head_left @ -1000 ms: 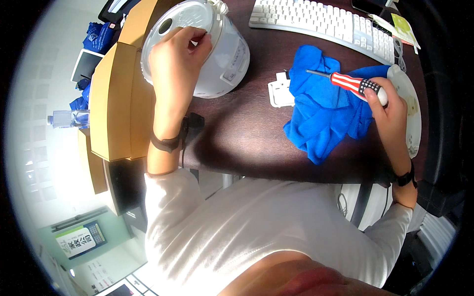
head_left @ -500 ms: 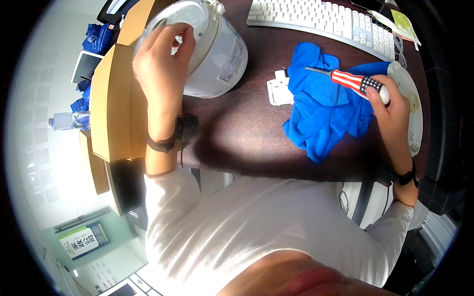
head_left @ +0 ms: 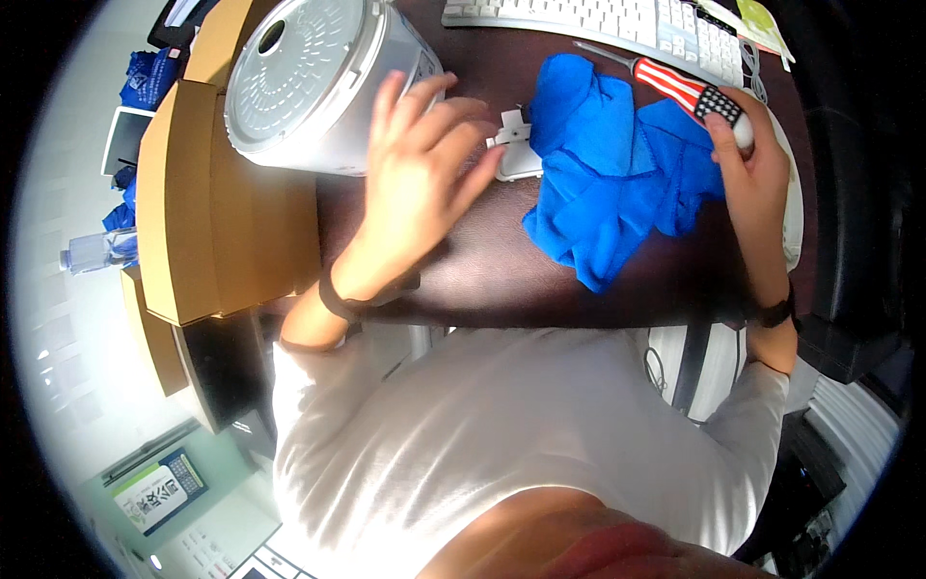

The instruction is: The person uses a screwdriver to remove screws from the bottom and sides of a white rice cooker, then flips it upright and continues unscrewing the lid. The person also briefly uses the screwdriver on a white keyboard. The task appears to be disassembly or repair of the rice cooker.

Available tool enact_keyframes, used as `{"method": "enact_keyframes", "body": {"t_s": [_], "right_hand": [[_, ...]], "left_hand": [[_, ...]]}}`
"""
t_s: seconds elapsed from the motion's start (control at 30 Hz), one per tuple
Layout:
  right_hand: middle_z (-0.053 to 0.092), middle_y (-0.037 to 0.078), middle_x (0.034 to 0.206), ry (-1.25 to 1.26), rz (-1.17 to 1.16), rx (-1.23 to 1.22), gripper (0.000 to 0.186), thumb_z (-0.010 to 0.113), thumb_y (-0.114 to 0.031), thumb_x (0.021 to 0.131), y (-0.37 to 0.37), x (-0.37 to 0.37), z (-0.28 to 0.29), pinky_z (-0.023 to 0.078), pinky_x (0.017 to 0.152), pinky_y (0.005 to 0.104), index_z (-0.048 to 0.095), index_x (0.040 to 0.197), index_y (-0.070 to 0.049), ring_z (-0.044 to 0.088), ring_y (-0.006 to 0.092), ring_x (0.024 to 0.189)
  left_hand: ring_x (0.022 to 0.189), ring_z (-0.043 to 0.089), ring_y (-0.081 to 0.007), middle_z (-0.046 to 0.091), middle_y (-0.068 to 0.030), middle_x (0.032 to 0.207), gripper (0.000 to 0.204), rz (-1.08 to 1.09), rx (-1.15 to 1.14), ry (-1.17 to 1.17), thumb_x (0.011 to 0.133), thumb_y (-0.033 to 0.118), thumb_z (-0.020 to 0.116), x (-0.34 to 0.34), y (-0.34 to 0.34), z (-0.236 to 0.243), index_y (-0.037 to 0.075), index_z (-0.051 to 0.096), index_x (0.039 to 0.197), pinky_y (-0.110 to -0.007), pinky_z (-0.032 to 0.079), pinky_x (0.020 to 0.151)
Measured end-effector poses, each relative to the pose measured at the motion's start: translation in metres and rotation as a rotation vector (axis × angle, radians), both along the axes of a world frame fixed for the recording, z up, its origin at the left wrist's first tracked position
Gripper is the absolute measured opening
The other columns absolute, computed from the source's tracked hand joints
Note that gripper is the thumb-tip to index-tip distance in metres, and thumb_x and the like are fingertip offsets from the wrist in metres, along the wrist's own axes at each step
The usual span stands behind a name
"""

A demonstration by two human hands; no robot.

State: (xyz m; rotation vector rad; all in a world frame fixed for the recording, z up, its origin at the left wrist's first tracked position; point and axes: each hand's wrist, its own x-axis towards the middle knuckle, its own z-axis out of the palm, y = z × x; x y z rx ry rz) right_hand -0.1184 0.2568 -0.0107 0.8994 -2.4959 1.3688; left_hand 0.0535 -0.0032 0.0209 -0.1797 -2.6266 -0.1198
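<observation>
My left hand (head_left: 420, 179) is open, fingers spread, between a white drum-shaped appliance (head_left: 386, 116) and a small white plastic part (head_left: 521, 154). It holds nothing; whether a fingertip touches the appliance's side, I cannot tell. The appliance's round grey face (head_left: 299, 82) shows rows of slots and one dark oval hole. At the right, my right hand (head_left: 757, 164) is wrapped round the handle of a screwdriver (head_left: 675, 87), striped red and white with a starred end. Its metal shaft points to the upper left, above a crumpled blue cloth (head_left: 617, 164).
A white keyboard (head_left: 598, 24) lies along the far edge. Behind my right hand is a white rounded piece (head_left: 794, 212), partly hidden. An open cardboard box (head_left: 183, 203) stands left of the appliance, with a clear plastic bottle (head_left: 96, 252) beyond it.
My left hand has left the appliance's top, moving right and spreading its fingers. The appliance now shows its slotted round face. My right hand still grips the screwdriver.
</observation>
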Motion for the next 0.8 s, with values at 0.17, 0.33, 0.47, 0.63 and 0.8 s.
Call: {"method": "enact_keyframes", "body": {"t_s": [0.17,0.33,0.47,0.63,0.8], "right_hand": [[0.064,0.017,0.101,0.031,-0.061,0.152,0.033,0.065,-0.024,0.087,-0.008,-0.006,-0.007,0.051,0.070,0.0347,0.059,0.115,-0.008,0.065,0.0290,0.081],[0.059,0.014,0.108,0.243,-0.030,0.282,0.032,0.063,-0.019,0.087,-0.014,-0.001,-0.017,0.051,0.073,0.0391,0.054,0.117,-0.010,0.063,0.0332,0.090],[0.059,0.016,0.108,0.182,0.011,0.389,0.031,0.063,-0.018,0.087,-0.019,0.009,-0.024,0.052,0.073,0.0401,0.052,0.113,-0.006,0.062,0.0347,0.090],[0.058,0.016,0.104,0.158,0.012,0.502,0.033,0.064,-0.019,0.085,-0.025,0.006,-0.049,0.051,0.077,0.0410,0.051,0.112,-0.005,0.060,0.0342,0.092],[0.056,0.012,0.103,0.462,0.065,0.413,0.042,0.069,-0.032,0.079,-0.043,0.008,-0.031,0.045,0.082,0.0437,0.055,0.108,-0.005,0.053,0.0323,0.098]], "left_hand": [[0.107,0.054,-0.0372,0.059,-0.0208,0.114,0.059,0.092,0.292,-0.364,0.072,0.019,0.076,-0.019,-0.006,-0.047,-0.001,0.051,0.120,-0.041,0.045,0.092],[0.104,0.056,-0.0372,0.058,-0.0206,0.107,0.059,0.079,0.299,-0.494,0.074,0.018,0.074,-0.028,-0.008,-0.066,0.000,0.049,0.123,-0.043,0.046,0.087],[0.099,0.058,-0.0368,0.059,-0.0191,0.103,0.047,0.078,0.279,-0.530,0.076,0.014,0.071,-0.026,-0.011,-0.067,0.002,0.052,0.117,-0.044,0.047,0.084],[0.096,0.060,-0.0363,0.061,-0.0175,0.100,0.041,0.123,0.259,-0.511,0.076,0.012,0.069,-0.009,-0.012,-0.068,0.002,0.053,0.113,-0.043,0.048,0.083],[0.102,0.054,-0.0353,0.058,-0.0166,0.108,0.046,0.152,0.189,-0.437,0.075,0.014,0.069,-0.002,-0.011,-0.070,0.003,0.053,0.117,-0.043,0.045,0.090]]}}
